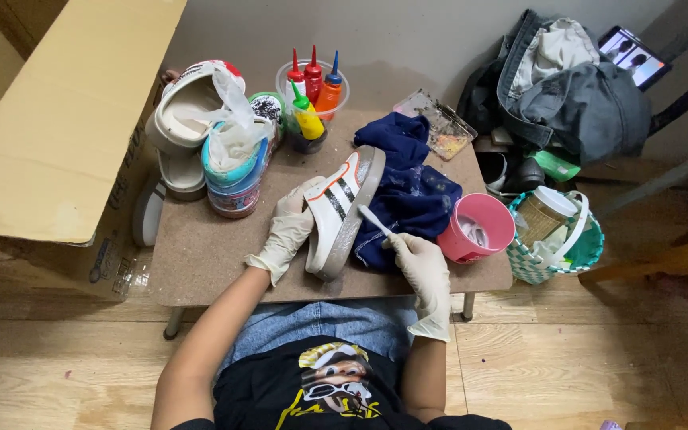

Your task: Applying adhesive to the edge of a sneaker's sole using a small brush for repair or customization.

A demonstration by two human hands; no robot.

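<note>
A white sneaker with dark stripes and orange trim stands on its side on the low table, its grey sole facing right. My left hand, in a pale glove, grips the shoe's upper. My gloved right hand holds a small white brush whose head rests against the sole's edge. A dark blue cloth lies crumpled just right of the shoe.
A pink cup sits at the table's right. Squeeze bottles in a clear tub, stacked tubs and pale shoes crowd the back left. A large cardboard box stands left; a woven basket and clothes right.
</note>
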